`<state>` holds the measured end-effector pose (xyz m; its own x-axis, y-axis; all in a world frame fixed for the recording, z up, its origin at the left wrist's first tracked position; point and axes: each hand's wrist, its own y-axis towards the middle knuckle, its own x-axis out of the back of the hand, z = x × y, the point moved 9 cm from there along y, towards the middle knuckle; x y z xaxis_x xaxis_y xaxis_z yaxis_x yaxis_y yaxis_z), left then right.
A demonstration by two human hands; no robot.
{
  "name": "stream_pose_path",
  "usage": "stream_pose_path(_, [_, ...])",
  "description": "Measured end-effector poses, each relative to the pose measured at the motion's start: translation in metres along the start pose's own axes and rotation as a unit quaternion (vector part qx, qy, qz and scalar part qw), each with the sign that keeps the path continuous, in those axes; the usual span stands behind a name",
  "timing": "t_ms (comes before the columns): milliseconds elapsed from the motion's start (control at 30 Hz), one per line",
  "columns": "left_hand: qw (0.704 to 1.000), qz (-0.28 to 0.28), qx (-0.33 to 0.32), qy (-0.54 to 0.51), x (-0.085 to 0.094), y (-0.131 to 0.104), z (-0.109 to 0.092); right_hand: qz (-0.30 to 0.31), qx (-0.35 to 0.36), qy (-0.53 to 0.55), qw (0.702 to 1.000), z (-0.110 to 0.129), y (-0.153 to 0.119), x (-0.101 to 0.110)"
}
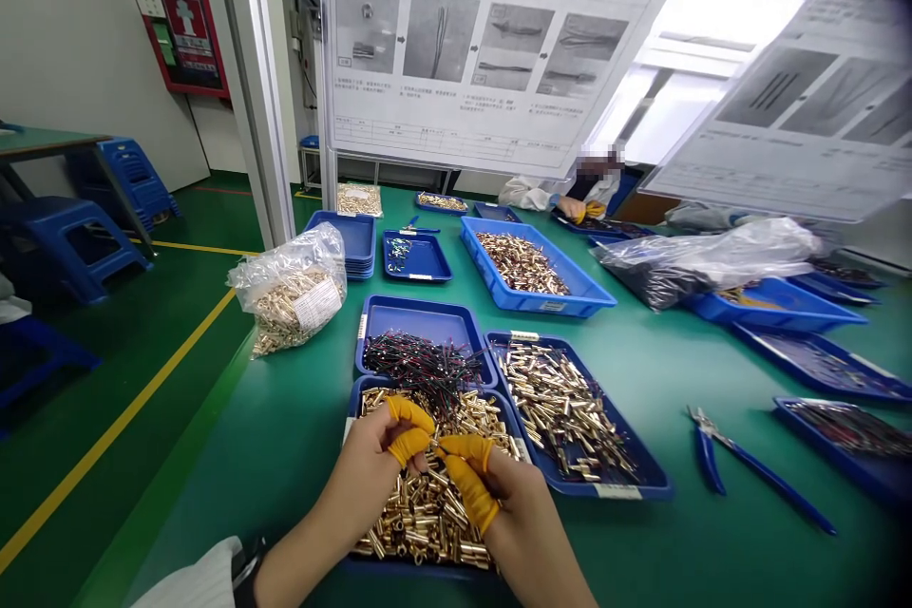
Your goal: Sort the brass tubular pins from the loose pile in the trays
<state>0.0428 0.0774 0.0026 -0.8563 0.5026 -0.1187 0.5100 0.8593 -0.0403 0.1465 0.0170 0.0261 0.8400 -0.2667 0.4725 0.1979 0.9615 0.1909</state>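
Note:
Yellow covers sit on the fingertips of both hands. My left hand (389,446) pinches a tiny piece, too small to name, and its fingertips almost meet those of my right hand (491,484). The right thumb and forefinger are also closed on something small there. Beneath both hands lies a blue tray of brass-coloured metal tubes (442,518). Directly behind it, thin black and red wire pieces (420,363) fill part of another blue tray (420,313). To the right, a tray holds metal tubes with dark ends (562,399).
Blue-handled pliers (741,465) lie at the right. A bag of brass parts (295,299) stands at the left, near stacked trays (356,242). Farther back are a large blue bin (570,299) and a co-worker's gloved hand (591,212). Instruction sheets (456,114) hang above.

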Motion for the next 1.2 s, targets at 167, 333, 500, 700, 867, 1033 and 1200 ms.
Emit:
stream_pose_path(167, [1.0,-0.003,-0.017,0.017,0.001,0.001,0.006,0.016,-0.016,0.0,1.0,-0.007,0.0,-0.002])
stream_pose_path(333, [0.996,0.033,-0.031,0.076,-0.008,-0.002,0.007,0.017,-0.063,0.093,0.994,-0.013,0.0,-0.001])
stream_pose_path(500, [0.978,0.094,-0.021,0.186,-0.019,-0.008,0.007,0.072,-0.113,0.167,0.977,-0.015,-0.001,-0.015])
stream_pose_path(700, [0.996,0.062,-0.005,0.059,-0.013,-0.003,0.007,0.109,-0.146,0.396,0.9,-0.011,0.001,-0.025])
stream_pose_path(867, [0.995,0.098,-0.01,-0.009,-0.019,-0.01,-0.002,0.151,-0.214,0.464,0.846,-0.015,-0.006,-0.041])
stream_pose_path(1033, [0.992,0.084,0.005,0.097,-0.011,-0.016,0.003,0.181,-0.261,0.486,0.814,-0.027,-0.012,-0.065])
stream_pose_path(1200, [0.981,0.077,0.038,0.174,-0.01,-0.011,0.008,0.106,-0.247,0.432,0.861,-0.032,-0.007,-0.048])
